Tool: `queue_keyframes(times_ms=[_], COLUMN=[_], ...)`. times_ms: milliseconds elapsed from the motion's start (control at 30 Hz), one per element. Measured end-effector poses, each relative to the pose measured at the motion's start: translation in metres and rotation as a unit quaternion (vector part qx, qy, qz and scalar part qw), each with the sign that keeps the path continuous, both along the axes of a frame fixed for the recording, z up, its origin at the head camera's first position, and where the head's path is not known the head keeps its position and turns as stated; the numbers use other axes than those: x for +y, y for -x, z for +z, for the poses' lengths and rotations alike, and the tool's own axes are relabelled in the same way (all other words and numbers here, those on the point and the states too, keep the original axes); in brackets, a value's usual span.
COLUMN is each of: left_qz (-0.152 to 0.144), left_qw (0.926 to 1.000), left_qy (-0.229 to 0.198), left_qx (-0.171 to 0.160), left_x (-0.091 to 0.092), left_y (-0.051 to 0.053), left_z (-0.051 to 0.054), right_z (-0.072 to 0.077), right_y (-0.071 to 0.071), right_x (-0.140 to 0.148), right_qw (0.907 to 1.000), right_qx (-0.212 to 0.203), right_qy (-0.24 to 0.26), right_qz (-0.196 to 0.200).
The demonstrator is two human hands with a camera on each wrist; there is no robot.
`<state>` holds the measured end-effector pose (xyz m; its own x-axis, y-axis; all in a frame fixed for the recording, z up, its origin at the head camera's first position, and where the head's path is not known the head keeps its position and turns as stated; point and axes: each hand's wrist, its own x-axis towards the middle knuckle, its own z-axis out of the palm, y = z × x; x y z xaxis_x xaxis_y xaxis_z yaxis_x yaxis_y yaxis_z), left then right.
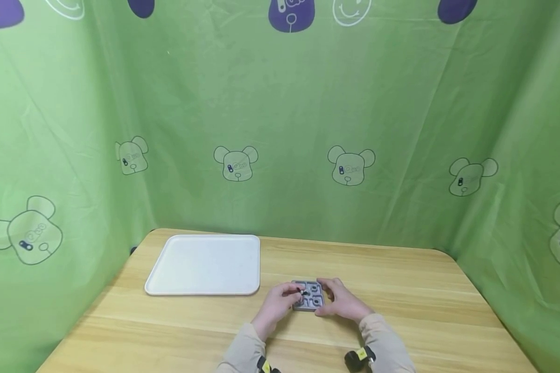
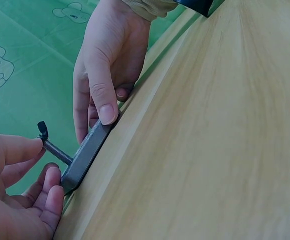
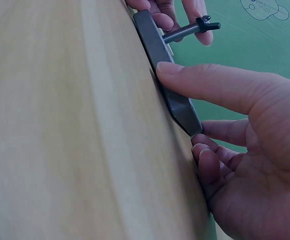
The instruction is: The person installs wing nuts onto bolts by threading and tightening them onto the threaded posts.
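Note:
A square grey plate (image 1: 308, 309) with raised round fittings lies on the table between both hands. From it rises a threaded bolt (image 2: 58, 152), topped by a dark wing nut (image 2: 43, 131). My left hand (image 1: 278, 302) pinches the wing nut between thumb and finger, while its other fingers curl low beside the plate's left edge, as the left wrist view shows. On the opposite side my right hand (image 1: 343, 302) grips the plate, thumb (image 3: 199, 85) on the near side and fingers around the far right corner. The right wrist view shows the plate's dark side wall (image 3: 159, 50).
A white rectangular tray (image 1: 203, 291) lies at the back left of the wooden table (image 1: 378, 274). Green curtains (image 1: 289, 103) with bear drawings hang behind the table and along both sides. A wrist strap with a camera (image 1: 358, 357) sits on the right sleeve.

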<state>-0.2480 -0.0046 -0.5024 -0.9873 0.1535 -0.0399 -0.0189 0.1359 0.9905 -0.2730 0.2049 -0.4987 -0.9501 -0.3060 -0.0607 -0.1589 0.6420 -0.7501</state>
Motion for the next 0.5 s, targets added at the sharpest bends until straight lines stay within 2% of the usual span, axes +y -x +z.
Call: queue_keyframes(times_ms=[200,333,500], left_qz=[0.019,0.031,0.023], left_qw=[0.9994,0.9990,0.9994], left_qy=[-0.028,-0.032,-0.023], left_qx=[0.004,0.003,0.010], left_x=[0.0018,0.0026,0.0021], left_y=[0.0000,0.0004,0.0021], left_z=[-0.0034,-0.0047,-0.0050], right_z=[-0.0004,-0.0012,-0.0015], right_y=[-0.0001,0.0001,0.0009], right_x=[-0.0001,-0.0001,0.0002], right_qw=[1.0000,1.0000,1.0000], right_qx=[0.004,0.004,0.009], right_qy=[-0.003,-0.002,-0.005], right_qz=[-0.001,-0.002,-0.001])
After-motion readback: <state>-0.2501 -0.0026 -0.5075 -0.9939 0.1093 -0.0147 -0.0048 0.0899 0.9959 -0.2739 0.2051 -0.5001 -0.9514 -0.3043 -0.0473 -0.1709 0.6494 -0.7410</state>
